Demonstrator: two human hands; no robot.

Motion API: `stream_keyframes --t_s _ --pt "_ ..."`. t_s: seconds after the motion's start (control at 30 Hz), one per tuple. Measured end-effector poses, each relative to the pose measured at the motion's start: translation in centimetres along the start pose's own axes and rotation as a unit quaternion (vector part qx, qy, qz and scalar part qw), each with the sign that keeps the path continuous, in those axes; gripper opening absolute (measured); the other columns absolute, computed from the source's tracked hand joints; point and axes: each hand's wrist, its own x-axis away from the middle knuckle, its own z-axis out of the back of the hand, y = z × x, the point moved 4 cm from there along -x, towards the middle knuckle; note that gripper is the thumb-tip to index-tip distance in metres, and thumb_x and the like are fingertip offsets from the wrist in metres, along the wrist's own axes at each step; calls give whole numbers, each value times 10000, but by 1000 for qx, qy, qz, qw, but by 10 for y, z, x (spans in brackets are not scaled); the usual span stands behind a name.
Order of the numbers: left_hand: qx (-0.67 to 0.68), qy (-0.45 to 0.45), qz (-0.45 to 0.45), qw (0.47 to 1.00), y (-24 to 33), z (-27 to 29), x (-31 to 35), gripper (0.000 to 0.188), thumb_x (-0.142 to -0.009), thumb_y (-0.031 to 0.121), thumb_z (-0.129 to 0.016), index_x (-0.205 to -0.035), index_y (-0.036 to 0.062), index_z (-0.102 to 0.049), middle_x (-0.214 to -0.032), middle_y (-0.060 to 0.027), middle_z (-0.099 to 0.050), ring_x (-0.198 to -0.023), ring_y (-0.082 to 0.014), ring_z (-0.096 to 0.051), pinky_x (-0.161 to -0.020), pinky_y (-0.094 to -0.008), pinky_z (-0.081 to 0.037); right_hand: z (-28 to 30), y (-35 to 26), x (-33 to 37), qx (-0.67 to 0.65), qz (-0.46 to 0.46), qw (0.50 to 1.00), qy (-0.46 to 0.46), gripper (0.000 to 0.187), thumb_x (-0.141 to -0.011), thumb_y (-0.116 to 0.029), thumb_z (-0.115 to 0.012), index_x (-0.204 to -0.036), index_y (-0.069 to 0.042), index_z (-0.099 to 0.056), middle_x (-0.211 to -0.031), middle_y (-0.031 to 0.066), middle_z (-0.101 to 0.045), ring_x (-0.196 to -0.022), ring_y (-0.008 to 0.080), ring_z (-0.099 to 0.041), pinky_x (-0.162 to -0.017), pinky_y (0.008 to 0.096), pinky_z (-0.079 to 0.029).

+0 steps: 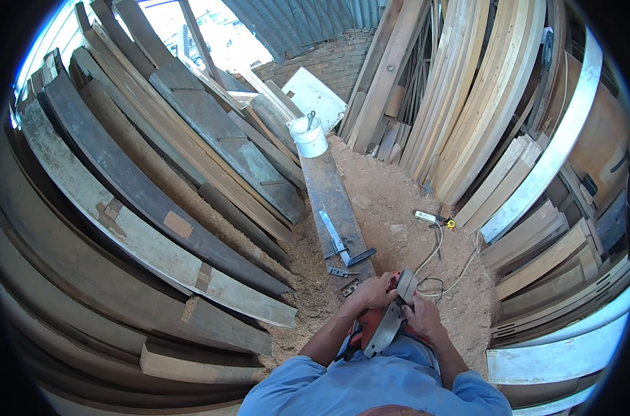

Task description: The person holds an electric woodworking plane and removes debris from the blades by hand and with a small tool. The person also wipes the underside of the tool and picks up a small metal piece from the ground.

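Note:
A red electric planer with a grey metal sole lies over my lap, tilted, its sole turned upward. My left hand closes around its far end from the left. On the other side my right hand holds the planer's edge, fingers bent against it. Just beyond my left hand, a dark plank carries a try square with a bright blade and dark stock. Small metal pieces rest at the plank's near end, beside a dark slotted part. The planer's underside is hidden.
A white bucket with a tool sticking out stands on the plank's far end. Right of the plank, a white socket strip, a yellow tape measure and a looping cord lie on sawdust. Boards line both sides.

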Motion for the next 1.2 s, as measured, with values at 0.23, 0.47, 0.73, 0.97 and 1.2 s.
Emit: stream_keyframes --t_s 0.23,0.47,0.73,0.97,1.2 --pt "-1 9 -4 1000 2 0 0 626 -936 431 -578 -1389 13 -475 -1239 -286 -660 -1179 -456 -629 -1011 -506 -481 -7 1 0 23 -2 1000 13 326 -934 -312 -644 -1095 -30 -619 -956 227 -725 -942 446 -689 -856 564 -509" --pt "4 16 -10 1000 1 -2 -3 591 -921 426 -580 -1314 -9 -507 -1193 -288 -676 -1146 -457 -644 -982 -516 -498 -9 4 0 -20 52 997 58 239 -904 -214 -651 -1061 -37 -617 -934 209 -713 -924 429 -684 -834 545 -512" --pt "6 20 -15 1000 -5 -6 -6 579 -915 423 -573 -1299 -7 -512 -1187 -292 -674 -1143 -458 -644 -979 -521 -497 -9 -2 5 -81 151 977 127 179 -837 -63 -650 -1008 -32 -607 -977 195 -650 -937 404 -634 -841 499 -505" --pt "15 23 -18 999 -1 -5 -4 559 -920 414 -572 -1285 -6 -513 -1185 -295 -673 -1139 -466 -642 -972 -529 -493 -24 32 -4 -474 49 879 17 185 -856 25 -556 -1023 -32 -611 -984 117 -648 -889 256 -648 -821 416 -537" --pt "6 23 -18 1000 -4 -8 -6 571 -925 424 -579 -1294 -6 -505 -1177 -299 -674 -1134 -472 -641 -968 -535 -492 -20 29 -6 -677 -43 732 -66 126 -935 -91 -633 -1038 -22 -651 -864 53 -674 -763 172 -651 -746 356 -559"
